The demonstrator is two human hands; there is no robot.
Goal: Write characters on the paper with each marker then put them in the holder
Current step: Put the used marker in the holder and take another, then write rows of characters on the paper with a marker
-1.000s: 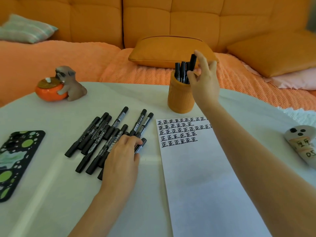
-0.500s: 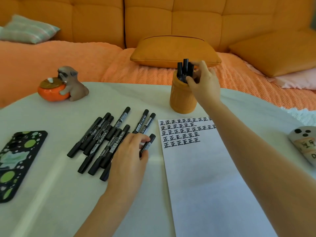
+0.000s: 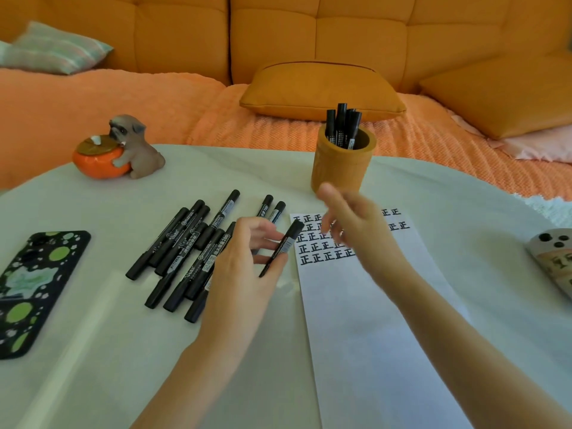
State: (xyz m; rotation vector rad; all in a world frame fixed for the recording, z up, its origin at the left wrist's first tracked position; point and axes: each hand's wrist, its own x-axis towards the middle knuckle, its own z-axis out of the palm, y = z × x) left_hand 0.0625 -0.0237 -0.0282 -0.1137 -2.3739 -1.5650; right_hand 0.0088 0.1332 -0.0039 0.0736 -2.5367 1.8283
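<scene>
Progress partial: several markers (image 3: 342, 125) in holder (image 3: 342, 174) at 12 o'clock, pile (image 3: 185, 252) waiting at 9 o'clock; left hand (image 3: 244, 274) fingers pinch one marker (image 3: 283, 246), right hand (image 3: 356, 224) fingers relaxed, empty.

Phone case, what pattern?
Black phone case with green blobs and white spots; head view.

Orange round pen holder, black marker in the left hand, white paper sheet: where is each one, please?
Orange round pen holder (image 3: 340, 173): head view, front wall.
Black marker (image 3: 285, 245) in the left hand (image 3: 244, 270): head view, labelled barrel.
White paper sheet (image 3: 371, 335): head view, bare lower part.
</scene>
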